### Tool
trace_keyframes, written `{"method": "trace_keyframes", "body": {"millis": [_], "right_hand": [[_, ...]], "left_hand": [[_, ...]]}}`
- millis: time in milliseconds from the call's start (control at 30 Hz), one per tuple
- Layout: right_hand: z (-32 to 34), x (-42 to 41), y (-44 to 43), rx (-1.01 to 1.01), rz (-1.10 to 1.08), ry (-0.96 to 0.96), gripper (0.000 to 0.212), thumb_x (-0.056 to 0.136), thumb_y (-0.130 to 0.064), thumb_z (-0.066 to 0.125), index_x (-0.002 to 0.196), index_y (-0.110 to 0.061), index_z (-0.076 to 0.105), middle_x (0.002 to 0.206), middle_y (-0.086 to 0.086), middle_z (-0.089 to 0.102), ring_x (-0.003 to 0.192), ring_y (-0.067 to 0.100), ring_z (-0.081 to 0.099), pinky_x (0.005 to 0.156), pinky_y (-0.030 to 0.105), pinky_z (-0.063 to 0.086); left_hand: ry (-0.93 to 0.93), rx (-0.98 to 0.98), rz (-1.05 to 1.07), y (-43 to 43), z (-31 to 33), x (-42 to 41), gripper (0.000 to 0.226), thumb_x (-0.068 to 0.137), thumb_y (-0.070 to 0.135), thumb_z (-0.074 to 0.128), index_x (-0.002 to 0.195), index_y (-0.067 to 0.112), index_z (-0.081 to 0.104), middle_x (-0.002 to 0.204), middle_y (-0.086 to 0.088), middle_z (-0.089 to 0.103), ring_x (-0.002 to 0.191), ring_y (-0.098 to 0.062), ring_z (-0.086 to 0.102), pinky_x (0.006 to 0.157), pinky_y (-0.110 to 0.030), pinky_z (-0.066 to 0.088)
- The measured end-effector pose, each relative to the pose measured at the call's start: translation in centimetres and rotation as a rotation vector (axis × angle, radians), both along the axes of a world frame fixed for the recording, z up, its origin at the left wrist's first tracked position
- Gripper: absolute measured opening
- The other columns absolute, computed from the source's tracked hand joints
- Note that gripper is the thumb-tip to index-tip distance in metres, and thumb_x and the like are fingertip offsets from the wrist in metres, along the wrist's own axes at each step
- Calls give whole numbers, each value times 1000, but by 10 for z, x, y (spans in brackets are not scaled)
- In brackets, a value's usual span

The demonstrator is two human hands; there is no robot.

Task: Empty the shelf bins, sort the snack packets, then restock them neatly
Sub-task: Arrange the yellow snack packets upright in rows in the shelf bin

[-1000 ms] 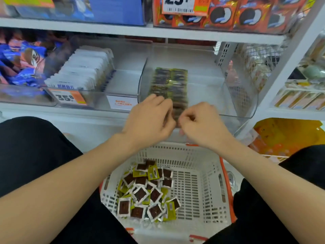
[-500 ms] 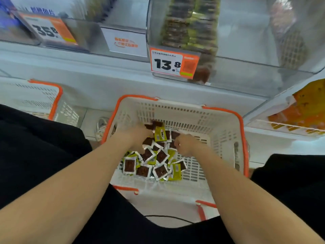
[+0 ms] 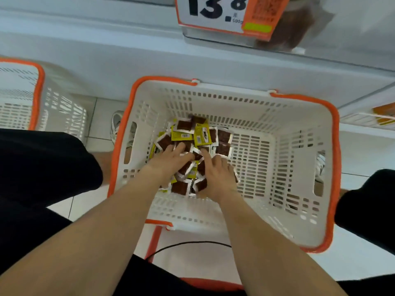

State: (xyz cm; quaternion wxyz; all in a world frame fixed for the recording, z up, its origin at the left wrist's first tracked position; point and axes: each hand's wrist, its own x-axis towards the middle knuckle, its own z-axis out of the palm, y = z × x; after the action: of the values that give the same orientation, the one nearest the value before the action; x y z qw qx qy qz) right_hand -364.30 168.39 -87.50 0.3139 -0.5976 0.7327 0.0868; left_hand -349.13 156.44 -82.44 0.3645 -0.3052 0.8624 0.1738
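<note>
In the white basket [image 3: 235, 99] with the orange rim, down on the floor between your knees, both your hands are on the pile of snack packets [image 3: 203, 135]. Your left hand [image 3: 168, 159] lies palm down on the pile's left side, its fingers [image 3: 178, 147] straight and slightly spread, tips touching brown packets. Your right hand [image 3: 215, 174] is just beside it, also palm down, fingers straight and loosely spread with the index reaching forward toward the middle of the pile. The thumb lies next to a brown packet at the near edge. No pinch shows on either hand; what sits under the palms is hidden.

The packets are small squares with white borders, most of them brown side up and some yellow-green side up with barcodes showing. They're jumbled and overlapping, all in the left half of the basket floor, while the right half shows bare slotted plastic.

Above, on the front of the clear shelf bin [image 3: 352, 28], hangs a price tag [image 3: 224, 11] reading 13.8, with a blurred brown packet behind it. A second basket [image 3: 38, 86] — same white and orange — stands well apart at the left edge. A white shoe [image 3: 116, 124] shows just outside the basket's left wall, and a thin black cable [image 3: 188, 244] curves on the floor by its near rim.
</note>
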Motion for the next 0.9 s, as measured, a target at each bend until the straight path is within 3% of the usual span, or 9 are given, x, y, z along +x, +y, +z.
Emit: {"method": "trace_keyframes", "body": {"millis": [67,167,267,400,467,567,633,733,900], "right_hand": [[-7,-10,-6,7,-88,-72,137,63,-45,97,161,-28,2,138,12,50,126,36,54,102,52,48],[-16,-29,-10,7,-314,-317,108,70,-28,95,154,-31,27,131,7,61,116,32,62,88,48,56],[-16,-41,-10,-31,-489,-462,83,74,-27,93,142,-30,46,121,1,68,103,23,69,82,41,59],[-12,-51,-17,-136,-697,-566,49,74,-28,95,115,-20,69,115,-6,67,102,13,62,83,31,49],[-8,-53,-20,-157,-777,-628,37,79,-22,92,109,-18,70,117,-1,69,107,17,66,83,31,54],[-7,-54,-28,-78,-845,-683,29,83,-17,86,104,-24,67,112,-2,68,107,22,68,79,31,58],[-2,-50,-34,11,-966,-760,33,83,-24,85,111,-26,67,111,0,68,102,23,69,78,35,57],[0,-42,-41,-28,-1063,-764,48,82,-33,87,121,-16,66,112,0,64,95,17,68,70,28,58],[5,-42,-52,-148,-1042,-673,30,85,-21,84,112,-23,69,118,1,69,104,22,68,88,41,59]], "left_hand": [[44,48,71,-9,-4,2,107,62,3,96,146,32,36,142,-4,28,119,-31,45,82,-47,57],[154,73,202,-14,-7,2,75,78,-1,84,140,25,49,137,-6,39,104,-29,59,83,-48,58],[262,88,337,-18,-6,1,43,88,6,78,123,22,60,124,1,48,85,-15,65,77,-38,56],[330,-9,388,-15,-11,-2,40,84,21,87,113,19,60,113,2,58,99,-21,55,66,-33,42],[353,16,439,-15,-10,-3,32,88,28,84,109,20,61,106,2,66,99,-19,57,69,-34,46],[423,70,555,-19,-7,-7,17,98,31,72,109,20,66,105,0,72,98,-26,66,81,-41,55],[502,27,653,-22,-6,-9,22,104,26,64,123,16,68,111,-6,72,98,-29,66,80,-38,52],[589,14,825,-24,-7,-12,27,108,18,55,133,10,63,113,-11,72,97,-28,67,82,-38,52],[686,97,1062,-27,-12,-18,14,109,14,51,122,12,57,108,-7,65,100,-29,67,86,-42,56]]}}
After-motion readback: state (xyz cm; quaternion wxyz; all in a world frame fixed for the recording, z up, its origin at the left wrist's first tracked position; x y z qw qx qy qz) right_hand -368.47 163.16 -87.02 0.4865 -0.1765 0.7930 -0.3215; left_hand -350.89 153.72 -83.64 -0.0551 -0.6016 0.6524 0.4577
